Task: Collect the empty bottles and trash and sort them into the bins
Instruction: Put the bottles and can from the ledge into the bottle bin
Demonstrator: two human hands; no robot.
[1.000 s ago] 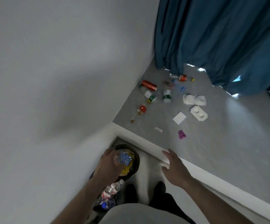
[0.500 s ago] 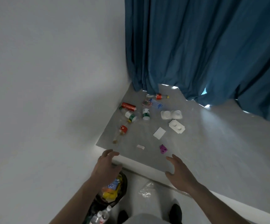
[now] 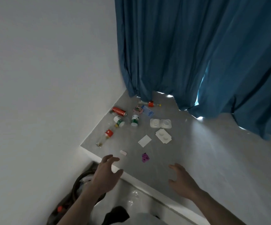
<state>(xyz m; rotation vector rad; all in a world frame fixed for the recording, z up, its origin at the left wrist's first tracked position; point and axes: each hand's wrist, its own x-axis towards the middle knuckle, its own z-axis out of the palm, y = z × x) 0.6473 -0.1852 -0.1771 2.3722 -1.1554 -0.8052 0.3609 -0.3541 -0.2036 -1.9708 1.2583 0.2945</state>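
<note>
Trash lies on a raised grey ledge (image 3: 188, 159): a red can (image 3: 119, 111), two white bottles with green labels (image 3: 119, 121) (image 3: 134, 120), a clear bottle with a red label (image 3: 106, 135), another bottle (image 3: 149, 104) by the curtain, white plastic trays (image 3: 160, 123) (image 3: 163, 136), a white card (image 3: 144, 140), a small pale scrap (image 3: 123, 152) and a purple piece (image 3: 145, 157). My left hand (image 3: 105, 174) hovers open over the ledge's front edge, above a dark bin (image 3: 81, 181). My right hand (image 3: 182, 181) is open over the ledge, empty.
A white wall (image 3: 50, 78) runs along the left. Blue curtains (image 3: 196, 54) hang at the back of the ledge. A clear plastic bag (image 3: 134, 200) lies on the floor below the ledge. A second bin with a red-capped bottle (image 3: 60, 208) stands at the lower left.
My left hand let go of the blue and yellow item into the bin and rose to the ledge's edge, fingers spread. My right hand moved forward over the ledge. The view tilted up.
</note>
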